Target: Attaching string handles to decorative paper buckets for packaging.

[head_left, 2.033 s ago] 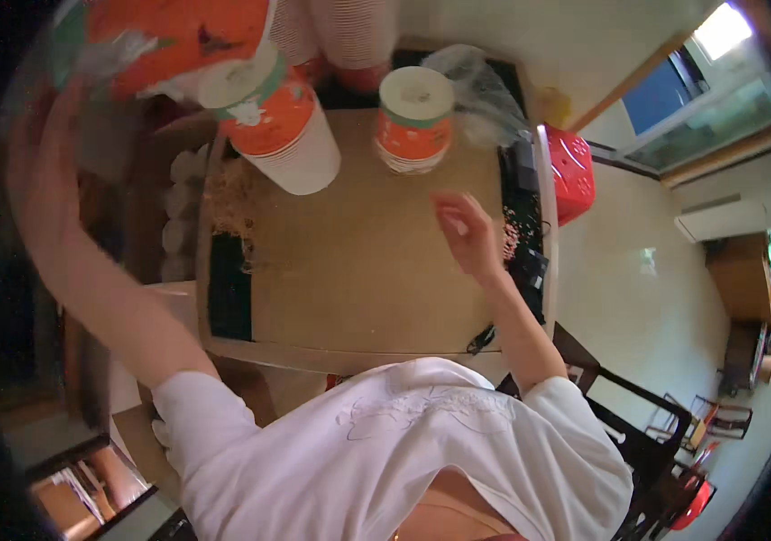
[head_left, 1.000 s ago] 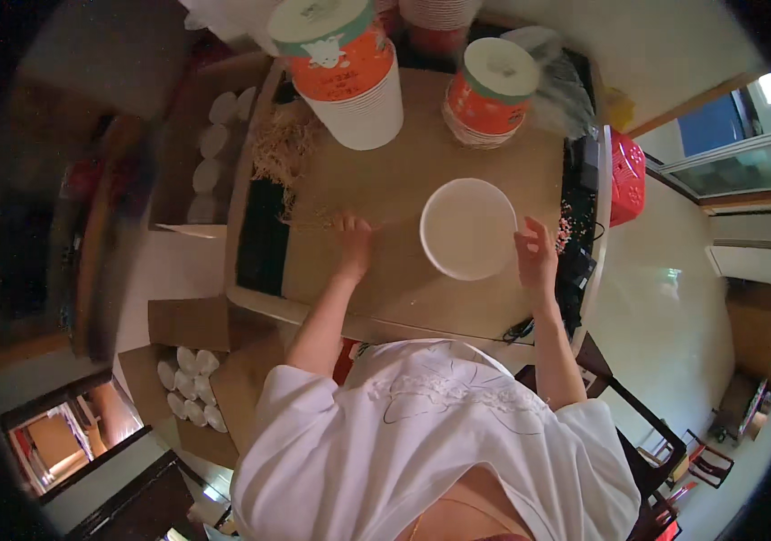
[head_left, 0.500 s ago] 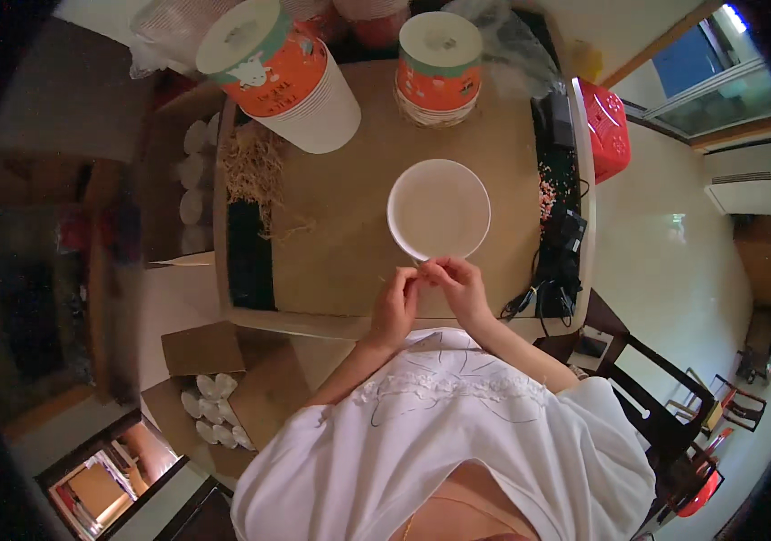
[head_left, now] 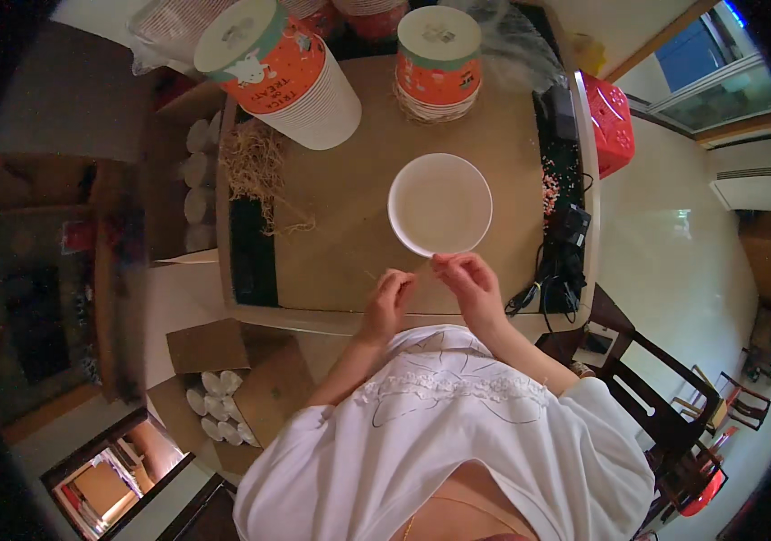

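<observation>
A white round bowl (head_left: 440,205) sits empty on the brown tabletop (head_left: 349,180), just beyond my hands. Both hands hover at the table's front edge, close together. My left hand (head_left: 390,299) and my right hand (head_left: 468,281) each pinch an end of a thin pale straw strand (head_left: 403,267) stretched between their fingertips. The right fingertips are just below the bowl's near rim.
A tall stack of orange-and-white paper tubs (head_left: 282,72) and a shorter stack (head_left: 438,61) stand at the back. Loose straw (head_left: 255,167) lies at the left edge, black cables with an adapter (head_left: 570,234) at the right. Boxes of white cups (head_left: 219,401) sit on the floor; a red basket (head_left: 609,122) stands to the right.
The white bowl came onto the table. My left hand dropped from up high on the left, and both hands drew back to the front edge and met on the strand.
</observation>
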{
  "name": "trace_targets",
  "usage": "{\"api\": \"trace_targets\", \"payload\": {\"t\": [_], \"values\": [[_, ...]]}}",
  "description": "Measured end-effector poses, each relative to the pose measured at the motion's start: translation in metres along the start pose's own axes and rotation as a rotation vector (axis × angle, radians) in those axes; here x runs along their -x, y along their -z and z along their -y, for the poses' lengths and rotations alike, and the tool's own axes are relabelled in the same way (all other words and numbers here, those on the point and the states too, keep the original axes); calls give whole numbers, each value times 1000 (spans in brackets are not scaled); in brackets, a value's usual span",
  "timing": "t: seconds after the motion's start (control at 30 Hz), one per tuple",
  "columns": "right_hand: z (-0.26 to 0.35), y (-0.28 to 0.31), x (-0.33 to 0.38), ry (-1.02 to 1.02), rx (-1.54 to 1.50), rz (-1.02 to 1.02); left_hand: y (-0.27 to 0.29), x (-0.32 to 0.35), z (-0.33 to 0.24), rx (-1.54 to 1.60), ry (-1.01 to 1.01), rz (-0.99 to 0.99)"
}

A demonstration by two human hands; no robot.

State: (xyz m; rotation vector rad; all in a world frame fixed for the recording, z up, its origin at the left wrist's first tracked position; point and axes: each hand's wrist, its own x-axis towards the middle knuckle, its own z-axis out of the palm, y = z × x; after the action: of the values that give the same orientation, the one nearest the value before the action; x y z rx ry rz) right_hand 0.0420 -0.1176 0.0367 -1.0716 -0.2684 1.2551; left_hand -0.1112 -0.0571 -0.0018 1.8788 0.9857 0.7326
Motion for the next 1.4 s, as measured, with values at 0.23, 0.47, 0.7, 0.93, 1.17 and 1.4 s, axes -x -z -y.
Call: {"api": "trace_targets", "payload": {"t": [0.23, 0.47, 0.7, 0.93, 1.17, 1.4], "values": [[33, 32, 7, -69, -16, -103, 49, 5, 122, -508, -25, 4], [37, 69, 4, 138, 555, -186, 22, -73, -45, -575, -550, 173], [19, 74, -30, 231, 593, -167, -27, -104, -9, -75, 36, 254], [28, 44, -53, 466, 574, -231, -9, -131, -56, 394, 275, 329], [19, 45, -53, 436, 578, -219, 1, -133, -61, 474, 376, 384], [4, 47, -60, 357, 494, -213, 1, -136, -51, 365, 426, 372]]}}
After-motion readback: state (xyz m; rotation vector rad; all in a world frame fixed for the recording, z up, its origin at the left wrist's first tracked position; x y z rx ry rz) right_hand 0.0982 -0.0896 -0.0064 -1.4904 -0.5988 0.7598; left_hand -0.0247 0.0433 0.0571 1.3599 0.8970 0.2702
